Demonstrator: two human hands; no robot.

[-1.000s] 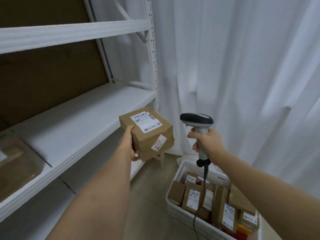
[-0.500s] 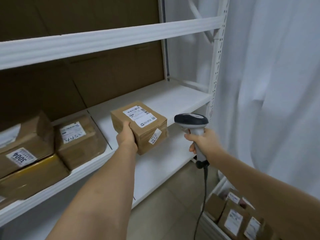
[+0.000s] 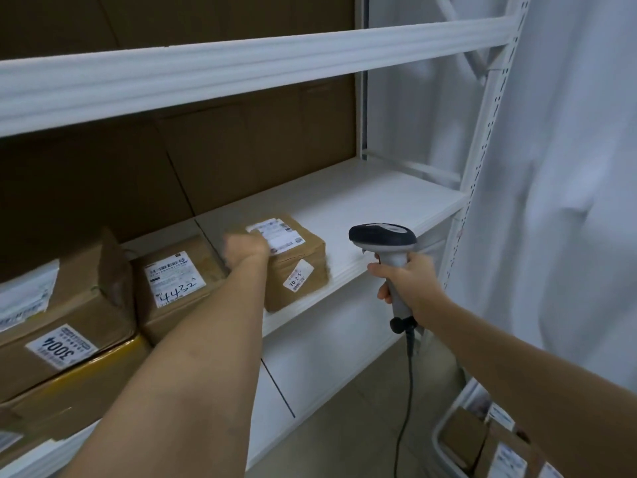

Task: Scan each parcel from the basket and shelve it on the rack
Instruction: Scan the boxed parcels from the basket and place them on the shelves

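A small brown cardboard parcel (image 3: pixel 296 262) with a white label on top and a "10-2-5" sticker on its side sits on the white rack shelf (image 3: pixel 375 208). My left hand (image 3: pixel 246 250) grips its left top edge; the hand is blurred. Right of the parcel and in front of the shelf edge, my right hand (image 3: pixel 410 281) holds a grey and black barcode scanner (image 3: pixel 386 243) by its handle, its cable hanging down. The white basket (image 3: pixel 444 432) with several labelled parcels shows at the bottom right, partly hidden by my right arm.
To the left on the same shelf lie a parcel marked "4432" (image 3: pixel 175 281), a larger box marked "3004" (image 3: pixel 62 326) and a yellow-taped box (image 3: pixel 79 381) beneath it. An upper rack beam (image 3: pixel 241 67) crosses above. White curtain (image 3: pixel 568 167) hangs on the right.
My left hand has carried the parcel left and inward and it now rests on the shelf beside the "4432" parcel. The view turned left, so the basket slid toward the bottom right corner.
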